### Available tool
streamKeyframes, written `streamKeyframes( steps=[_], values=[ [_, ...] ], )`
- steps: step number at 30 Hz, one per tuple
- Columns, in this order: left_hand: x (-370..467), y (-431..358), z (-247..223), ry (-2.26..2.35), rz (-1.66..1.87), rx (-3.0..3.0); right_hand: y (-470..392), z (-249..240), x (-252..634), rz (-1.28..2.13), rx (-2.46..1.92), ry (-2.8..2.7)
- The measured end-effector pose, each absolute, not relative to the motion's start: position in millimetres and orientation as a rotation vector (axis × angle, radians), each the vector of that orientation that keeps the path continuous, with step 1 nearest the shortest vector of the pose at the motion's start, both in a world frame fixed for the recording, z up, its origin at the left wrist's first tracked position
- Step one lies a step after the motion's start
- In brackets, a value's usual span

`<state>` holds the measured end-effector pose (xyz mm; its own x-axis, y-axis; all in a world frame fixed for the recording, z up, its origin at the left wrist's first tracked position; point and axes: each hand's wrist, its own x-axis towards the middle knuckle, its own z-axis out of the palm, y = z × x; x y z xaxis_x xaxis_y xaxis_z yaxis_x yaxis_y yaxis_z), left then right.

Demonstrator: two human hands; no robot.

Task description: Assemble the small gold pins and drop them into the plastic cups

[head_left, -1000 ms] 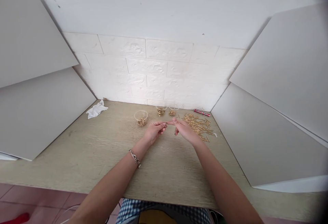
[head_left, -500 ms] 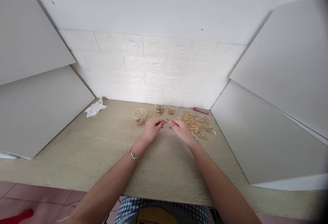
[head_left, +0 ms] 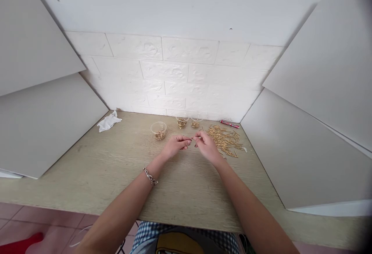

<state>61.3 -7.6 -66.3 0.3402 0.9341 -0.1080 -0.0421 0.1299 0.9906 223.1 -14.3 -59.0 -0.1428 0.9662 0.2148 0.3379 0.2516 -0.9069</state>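
Observation:
My left hand [head_left: 175,146] and my right hand [head_left: 205,145] meet fingertip to fingertip over the middle of the wooden tabletop [head_left: 116,169]. Between them they pinch one small thin gold piece [head_left: 193,141]; it is too small to tell its exact shape. A bracelet sits on my left wrist. A loose pile of thin gold sticks [head_left: 225,139] lies just right of my right hand. Behind my hands stand three small clear cups with gold bits inside: one at the left [head_left: 158,130], one in the middle [head_left: 182,122], one at the right [head_left: 195,123].
A crumpled white tissue [head_left: 108,121] lies at the back left. A small red tube [head_left: 229,123] rests against the white brick wall behind the pile. Grey panels [head_left: 43,130] fence the table at left and right.
My hands stay together and have drifted slightly to the right and nearer; the right fingers have curled more tightly onto the small gold piece. The view has shifted a little.

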Motion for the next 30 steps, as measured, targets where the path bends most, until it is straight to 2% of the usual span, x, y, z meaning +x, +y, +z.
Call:
streamKeyframes(
  steps=[6,17,23,30],
  values=[
    [60.9,-4.8,-72.0,1.004,0.992,1.153,-15.1,-68.8,217.9,1.047,-1.127,-1.452],
    [60.3,-6.0,-74.3,1.035,0.968,1.599,-16.3,-75.9,204.1,1.345,-0.852,-1.006],
    [60.3,-9.2,-73.5,1.031,0.951,1.680,-14.4,-76.6,206.3,1.487,-0.809,-0.936],
    [63.9,-8.5,-75.5,0.958,0.957,1.552,-15.8,-68.5,207.1,1.529,-0.794,-0.820]
  ],
)
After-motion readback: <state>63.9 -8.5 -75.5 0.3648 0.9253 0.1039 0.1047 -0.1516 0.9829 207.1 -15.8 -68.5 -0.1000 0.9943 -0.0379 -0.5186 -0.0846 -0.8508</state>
